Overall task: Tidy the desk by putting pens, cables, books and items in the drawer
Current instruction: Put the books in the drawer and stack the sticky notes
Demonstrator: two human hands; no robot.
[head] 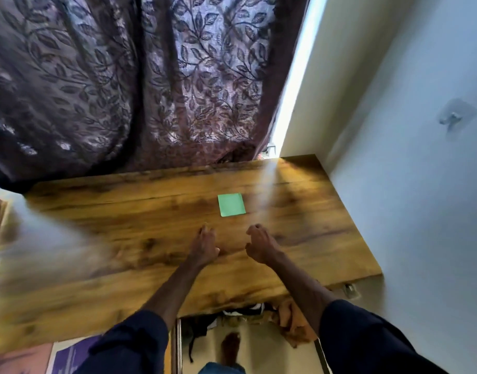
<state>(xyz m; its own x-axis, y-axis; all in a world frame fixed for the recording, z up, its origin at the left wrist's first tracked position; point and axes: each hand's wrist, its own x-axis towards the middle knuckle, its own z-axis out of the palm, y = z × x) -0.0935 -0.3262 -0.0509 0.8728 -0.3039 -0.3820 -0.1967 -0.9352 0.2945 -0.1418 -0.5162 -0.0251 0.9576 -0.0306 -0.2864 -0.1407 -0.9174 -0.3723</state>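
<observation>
Both hands hover over the wooden surface (124, 217), left hand (205, 245) and right hand (260, 245) loosely curled, holding nothing; a green card (231, 204) lies just beyond, likely the next pickup.

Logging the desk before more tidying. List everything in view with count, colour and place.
desk: one, brown wood, centre
paper: one, green, flat on the desk beyond the hands
curtain: one, dark purple leaf pattern, behind the desk
wall: one, pale, right of the desk
hook: one, clear, on the wall
cloth: one, orange, below the desk's near edge
left hand: one, over the desk, holding nothing
right hand: one, over the desk, holding nothing
sleeves: two, dark blue, bottom edge
</observation>
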